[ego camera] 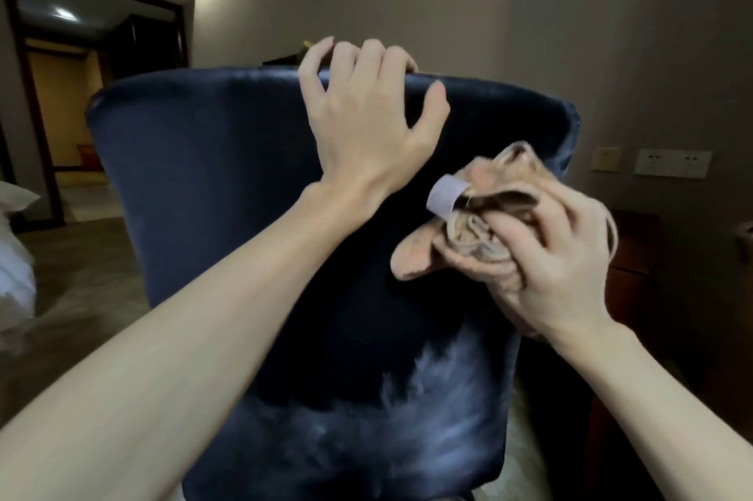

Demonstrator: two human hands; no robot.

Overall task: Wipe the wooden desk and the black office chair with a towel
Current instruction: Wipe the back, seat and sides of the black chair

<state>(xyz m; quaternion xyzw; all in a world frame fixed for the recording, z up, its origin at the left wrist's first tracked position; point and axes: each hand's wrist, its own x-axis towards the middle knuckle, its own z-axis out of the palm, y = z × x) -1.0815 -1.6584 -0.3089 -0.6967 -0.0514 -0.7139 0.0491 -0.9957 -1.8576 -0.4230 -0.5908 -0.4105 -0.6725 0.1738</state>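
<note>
Your left hand (366, 121) hooked the top edge of the black office chair (228, 195) at 12 o'clock, bracing it. Your right hand (566, 268) gripped the bunched towel (485, 231) against the backrest at 3 o'clock. Overlapping strokes down toward the pale patches (448, 411) at 6 o'clock looked wisest.

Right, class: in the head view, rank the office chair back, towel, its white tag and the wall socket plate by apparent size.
1. office chair back
2. towel
3. white tag and wall socket plate look alike; the plate sits farther away, so unranked.
</note>
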